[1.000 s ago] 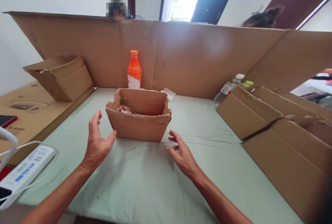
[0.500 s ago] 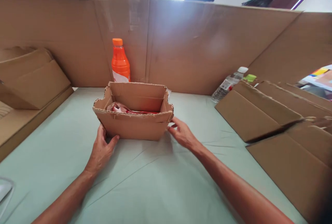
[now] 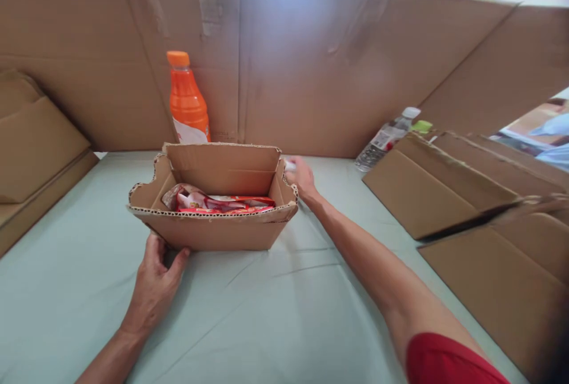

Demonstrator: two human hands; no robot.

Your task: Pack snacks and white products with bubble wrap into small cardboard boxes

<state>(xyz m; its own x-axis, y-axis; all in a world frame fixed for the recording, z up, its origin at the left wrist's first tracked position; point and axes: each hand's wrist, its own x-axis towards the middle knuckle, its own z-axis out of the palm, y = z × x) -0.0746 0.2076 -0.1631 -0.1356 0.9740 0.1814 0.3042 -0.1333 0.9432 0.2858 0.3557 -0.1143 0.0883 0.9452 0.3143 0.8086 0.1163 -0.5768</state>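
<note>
Head view: a small open cardboard box (image 3: 213, 233) is seen in the middle of the table, on a pale green cloth (image 3: 267, 313) that is smooth, with a few soft creases. The box is made of brown corrugated board. Its upper edges are cut raw, so that the wavy inner layer is shown, and the rim is cut into a rounded notch near the far left corner. Crinkled red-and-white packets (image 3: 217, 201) with a shiny surface are laid flat inside it.

The near left lower corner of the box is gripped by the left hand (image 3: 153, 277): the thumb is pressed on the near wall and the fingers are folded around the left wall. The right hand (image 3: 302, 178) is stretched out to the far right corner of the box, just beside its wall. Its fingers are curled at a small white object (image 3: 290, 166), but it cannot be told whether this object is held or only touched. A red sleeve (image 3: 448, 363) is seen on the right arm.

Behind the box an orange plastic bottle (image 3: 186, 102) with a round cap is stood upright against a tall cardboard wall (image 3: 333, 64). At the far right a clear bottle (image 3: 384, 138) is leaned beside flattened cartons (image 3: 427, 194).
</note>
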